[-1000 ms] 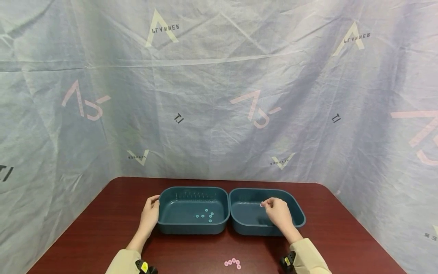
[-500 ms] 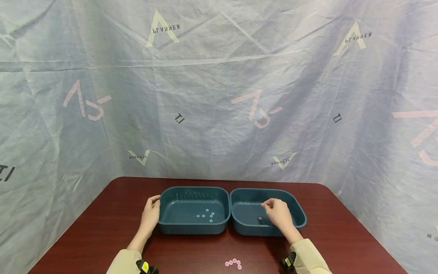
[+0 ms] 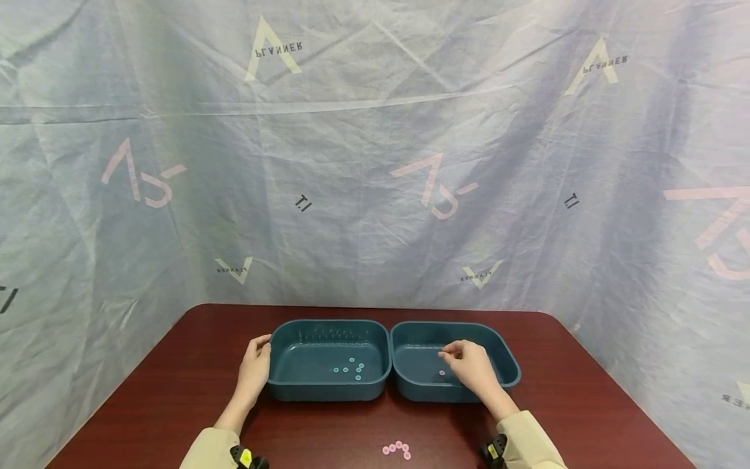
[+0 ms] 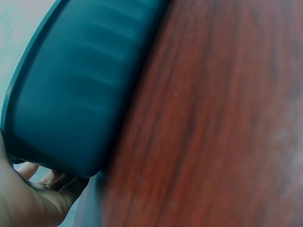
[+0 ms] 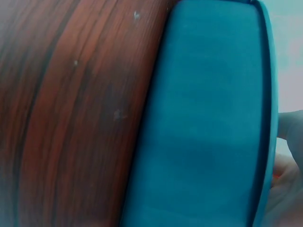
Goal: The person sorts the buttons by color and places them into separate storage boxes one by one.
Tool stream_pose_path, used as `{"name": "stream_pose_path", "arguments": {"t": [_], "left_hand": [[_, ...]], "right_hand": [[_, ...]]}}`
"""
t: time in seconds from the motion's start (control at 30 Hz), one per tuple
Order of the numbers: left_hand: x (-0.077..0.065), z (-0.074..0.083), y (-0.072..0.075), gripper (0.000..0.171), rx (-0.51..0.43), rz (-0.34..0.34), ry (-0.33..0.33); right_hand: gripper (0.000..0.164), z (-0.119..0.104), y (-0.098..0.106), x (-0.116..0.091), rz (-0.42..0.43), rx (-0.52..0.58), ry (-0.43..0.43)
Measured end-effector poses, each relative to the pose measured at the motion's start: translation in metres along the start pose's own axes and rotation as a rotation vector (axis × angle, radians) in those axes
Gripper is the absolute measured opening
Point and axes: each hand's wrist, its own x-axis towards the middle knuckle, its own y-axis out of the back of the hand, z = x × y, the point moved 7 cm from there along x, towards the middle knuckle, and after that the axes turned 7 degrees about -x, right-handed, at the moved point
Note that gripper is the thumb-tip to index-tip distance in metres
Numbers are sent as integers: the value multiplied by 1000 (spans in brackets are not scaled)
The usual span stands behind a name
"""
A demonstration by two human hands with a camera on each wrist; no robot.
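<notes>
Head view: two dark teal trays, the left tray (image 3: 328, 392) and the right tray (image 3: 433, 393), are set side by side on a dark red table (image 3: 328, 436), backed by a pale printed cloth (image 3: 351, 130). Six light blue buttons (image 3: 358, 378) are contained in the left tray, toward its right side. One pink button (image 3: 442, 373) is seen on the floor of the right tray; five more pink buttons (image 3: 399, 444) are laid in a curved row on the table, in front of the trays. Of the hands, the left hand (image 3: 254, 369) is placed against the left tray's outer end. The right hand (image 3: 471, 366) is held above the right tray, fingers curled, thumb and finger tips drawn together, the single pink button lying apart below them.

Left wrist view: the left hand's fingers are bent at the tray's end; whether the wall is gripped cannot be told.

Right wrist view: the tray's outer wall is shown, and the right hand's fingertips are hidden behind the rim.
</notes>
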Motion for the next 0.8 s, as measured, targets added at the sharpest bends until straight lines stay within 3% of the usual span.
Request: {"name": "stream_pose_path", "arguments": {"t": [0.27, 0.6, 0.8], "left_hand": [[0, 0, 0, 47, 10, 9, -4], [-1, 3, 0, 48, 16, -3, -8], [-2, 3, 0, 48, 16, 0, -6]], "right_hand": [[5, -17, -1, -3, -8, 72, 78], [8, -45, -2, -15, -61, 89, 290], [6, -56, -2, -22, -99, 107, 335]]}}
